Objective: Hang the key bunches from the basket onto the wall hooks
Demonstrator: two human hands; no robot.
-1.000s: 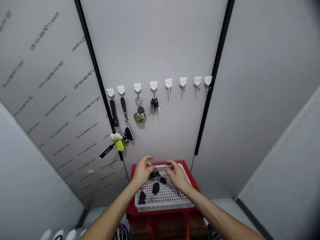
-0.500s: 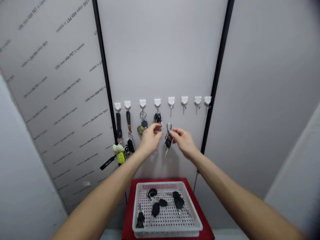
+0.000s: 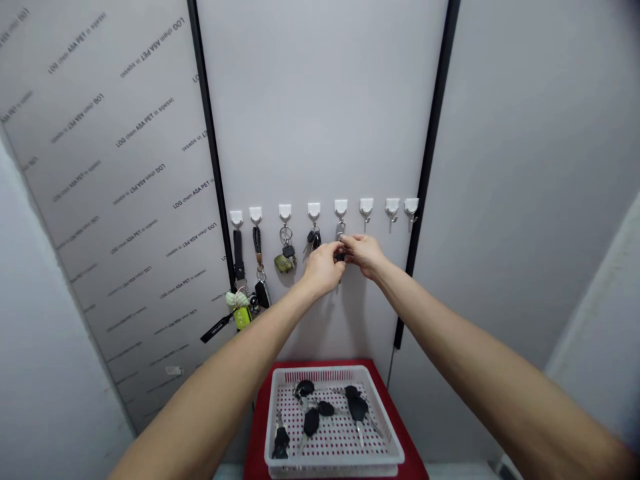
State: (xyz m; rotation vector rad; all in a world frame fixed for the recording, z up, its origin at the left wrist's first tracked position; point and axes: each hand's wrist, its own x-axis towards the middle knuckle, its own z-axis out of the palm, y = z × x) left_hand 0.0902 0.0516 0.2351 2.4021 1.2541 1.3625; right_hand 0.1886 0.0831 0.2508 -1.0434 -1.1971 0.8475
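My left hand (image 3: 324,265) and my right hand (image 3: 364,253) are raised to the wall, pinched together on a black key bunch (image 3: 340,245) with a metal ring. The ring is at the fifth white hook (image 3: 341,208) in a row of hooks; I cannot tell whether it hangs on the hook. To the left, other hooks carry key sets: a black strap with a yellow-green charm (image 3: 239,293), a braided fob (image 3: 259,257), an olive fob (image 3: 283,257) and dark keys (image 3: 313,237). Below stands a white perforated basket (image 3: 334,460) with several black keys.
Three hooks (image 3: 389,208) to the right of my hands are bare. The basket rests on a red stand (image 3: 255,440). Black vertical strips (image 3: 210,153) divide the grey wall panels; the left panel carries printed film.
Both hands rose from the basket with a key bunch, and now bring it up to the fifth hook. The camera tilted up.
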